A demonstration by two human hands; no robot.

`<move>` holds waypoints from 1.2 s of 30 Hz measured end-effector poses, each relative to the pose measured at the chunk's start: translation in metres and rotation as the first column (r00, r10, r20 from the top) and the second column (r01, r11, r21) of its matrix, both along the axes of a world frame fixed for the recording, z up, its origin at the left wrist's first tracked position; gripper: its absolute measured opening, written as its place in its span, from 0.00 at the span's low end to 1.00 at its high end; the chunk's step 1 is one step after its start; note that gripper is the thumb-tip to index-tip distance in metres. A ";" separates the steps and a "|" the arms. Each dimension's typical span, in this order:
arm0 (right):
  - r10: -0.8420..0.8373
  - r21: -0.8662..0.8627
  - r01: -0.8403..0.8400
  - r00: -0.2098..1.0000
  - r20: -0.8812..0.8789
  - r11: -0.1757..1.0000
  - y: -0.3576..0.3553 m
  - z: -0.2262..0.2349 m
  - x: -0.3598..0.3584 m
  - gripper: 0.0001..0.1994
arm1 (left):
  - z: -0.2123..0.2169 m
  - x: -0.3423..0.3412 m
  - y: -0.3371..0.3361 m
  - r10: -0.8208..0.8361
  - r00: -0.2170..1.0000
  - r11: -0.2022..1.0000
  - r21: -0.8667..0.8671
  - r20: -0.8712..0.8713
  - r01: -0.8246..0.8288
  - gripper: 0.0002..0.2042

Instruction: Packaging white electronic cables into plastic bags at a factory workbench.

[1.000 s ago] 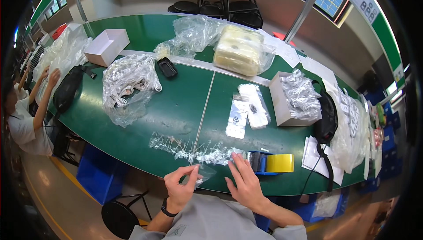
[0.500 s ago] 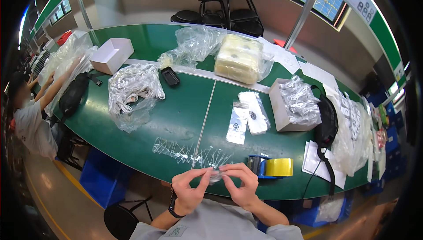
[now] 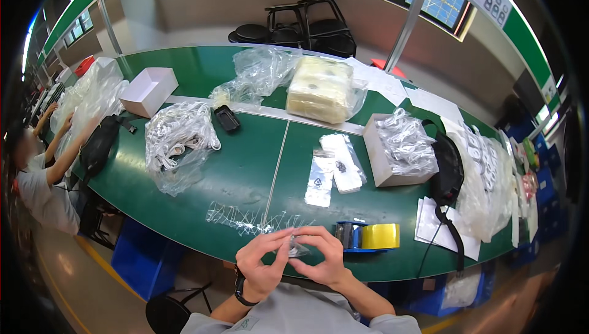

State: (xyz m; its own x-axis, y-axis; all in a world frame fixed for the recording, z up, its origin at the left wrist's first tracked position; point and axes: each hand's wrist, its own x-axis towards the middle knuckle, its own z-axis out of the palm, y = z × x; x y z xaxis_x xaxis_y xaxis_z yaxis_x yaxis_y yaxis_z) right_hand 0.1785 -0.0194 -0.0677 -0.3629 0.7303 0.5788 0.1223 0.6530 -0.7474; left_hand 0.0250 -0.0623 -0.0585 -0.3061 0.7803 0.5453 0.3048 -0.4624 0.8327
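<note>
Left hand (image 3: 261, 264) and right hand (image 3: 325, 257) pinch a small, crinkled, clear plastic bag (image 3: 297, 250) between them, by the near edge of the smooth green bench (image 3: 239, 171); an open, rectangular white box (image 3: 373, 157) holds glossy, bagged white cables (image 3: 405, 144)

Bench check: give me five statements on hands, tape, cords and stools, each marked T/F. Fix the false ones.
1. Both the left hand and the right hand are at a small clear bag. True.
2. The yellow tape roll is left of the hands. False: the yellow tape roll is to their right, in a blue dispenser.
3. The black wristband is on the right wrist. False: the black wristband is on the left.
4. The white box with bagged white cords stands right of the flat bags. True.
5. Black stools stand beyond the far edge of the green table. True.
</note>
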 end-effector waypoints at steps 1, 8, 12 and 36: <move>-0.002 0.001 0.002 1.000 0.000 1.000 -0.001 0.001 -0.001 0.20 | 0.001 0.001 0.001 0.009 1.000 1.000 0.027 -0.006 -0.009 0.03; -0.043 -0.084 0.035 0.994 -0.103 0.996 -0.005 -0.015 0.002 0.13 | -0.002 0.004 0.003 0.004 1.000 1.000 0.023 -0.003 -0.004 0.02; -0.047 -0.233 -0.016 0.964 -0.262 0.972 -0.002 -0.012 0.004 0.06 | -0.005 0.001 0.006 -0.057 0.997 0.998 -0.024 0.057 0.058 0.03; -0.189 -0.364 0.137 0.975 -0.113 0.922 0.004 0.003 0.027 0.04 | -0.004 -0.002 0.014 -0.178 0.983 0.956 -0.230 0.049 0.185 0.04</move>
State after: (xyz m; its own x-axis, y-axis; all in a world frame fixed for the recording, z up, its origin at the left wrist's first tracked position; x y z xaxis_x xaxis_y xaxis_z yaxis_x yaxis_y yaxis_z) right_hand 0.2055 -0.0156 -0.0643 -0.1543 0.9379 0.3107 0.0793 0.3252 -0.9423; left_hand 0.0233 -0.0478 -0.0628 -0.1599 0.9282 0.3361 0.2095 -0.3008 0.9304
